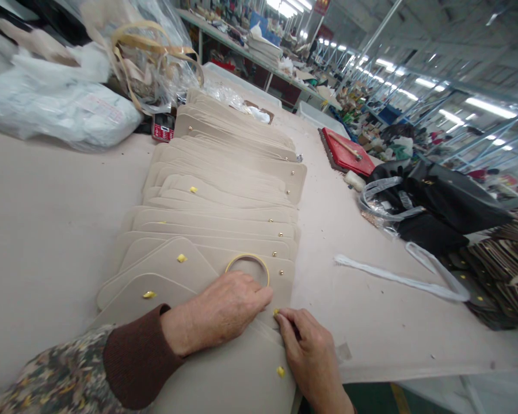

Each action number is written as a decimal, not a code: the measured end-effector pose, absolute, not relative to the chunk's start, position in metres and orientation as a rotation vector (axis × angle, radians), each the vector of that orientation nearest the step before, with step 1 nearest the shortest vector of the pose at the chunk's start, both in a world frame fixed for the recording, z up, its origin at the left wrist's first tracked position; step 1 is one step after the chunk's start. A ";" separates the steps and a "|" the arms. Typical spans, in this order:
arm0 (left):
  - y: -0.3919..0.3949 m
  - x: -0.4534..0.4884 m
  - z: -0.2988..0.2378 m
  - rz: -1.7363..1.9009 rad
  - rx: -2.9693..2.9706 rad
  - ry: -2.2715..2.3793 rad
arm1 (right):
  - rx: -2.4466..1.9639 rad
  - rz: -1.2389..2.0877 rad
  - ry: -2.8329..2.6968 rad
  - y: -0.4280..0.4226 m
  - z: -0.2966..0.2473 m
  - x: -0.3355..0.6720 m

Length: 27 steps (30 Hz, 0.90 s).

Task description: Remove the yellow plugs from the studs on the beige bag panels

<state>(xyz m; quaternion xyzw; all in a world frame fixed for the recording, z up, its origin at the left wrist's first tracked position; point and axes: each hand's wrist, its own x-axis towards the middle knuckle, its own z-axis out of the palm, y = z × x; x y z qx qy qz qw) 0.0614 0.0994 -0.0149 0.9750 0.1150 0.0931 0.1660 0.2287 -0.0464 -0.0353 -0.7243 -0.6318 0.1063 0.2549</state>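
Note:
My left hand [227, 307] is closed round a narrow roll of yellow tape [247, 256], low over a fanned row of beige panels [218, 227]. My right hand [308, 348] pinches a small yellow piece of tape [276, 311] at the right edge of a near panel. Another yellow piece [281, 372] sits on the nearest panel, just left of that hand. More yellow bits, such as a yellow tab [149, 295], mark the panels' left ends. Small metal studs [281, 272] show along the right ends farther back. The left fingertips are partly hidden.
Plastic-wrapped bundles [60, 106] lie at the far left. On the right are a red pad [347, 152], a black bag [453, 198], a white strip [397, 279] and a stack of dark panels [501, 276]. The table's edge [440, 375] runs along the lower right.

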 end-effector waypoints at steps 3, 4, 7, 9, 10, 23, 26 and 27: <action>0.100 0.061 -0.017 0.287 2.768 0.321 | -2.029 0.315 -1.640 -0.039 -0.035 0.225; 0.100 0.061 -0.018 0.302 2.764 0.317 | -2.055 0.355 -1.598 -0.036 -0.033 0.224; 0.103 0.061 -0.020 0.404 2.736 0.309 | -2.153 0.516 -1.469 -0.026 -0.024 0.223; 0.106 0.059 -0.021 0.512 2.699 0.304 | -2.225 0.612 -1.406 -0.019 -0.017 0.223; 0.107 0.059 -0.021 0.557 2.677 0.301 | -2.250 0.657 -1.392 -0.017 -0.014 0.223; 0.108 0.054 -0.019 0.663 2.493 0.375 | -1.720 0.435 -1.553 0.000 0.000 0.228; 0.107 0.055 -0.019 0.611 2.489 0.369 | -1.539 0.196 -1.705 0.005 0.001 0.223; 0.107 0.055 -0.020 0.601 2.482 0.365 | -1.509 0.158 -1.759 0.007 0.000 0.222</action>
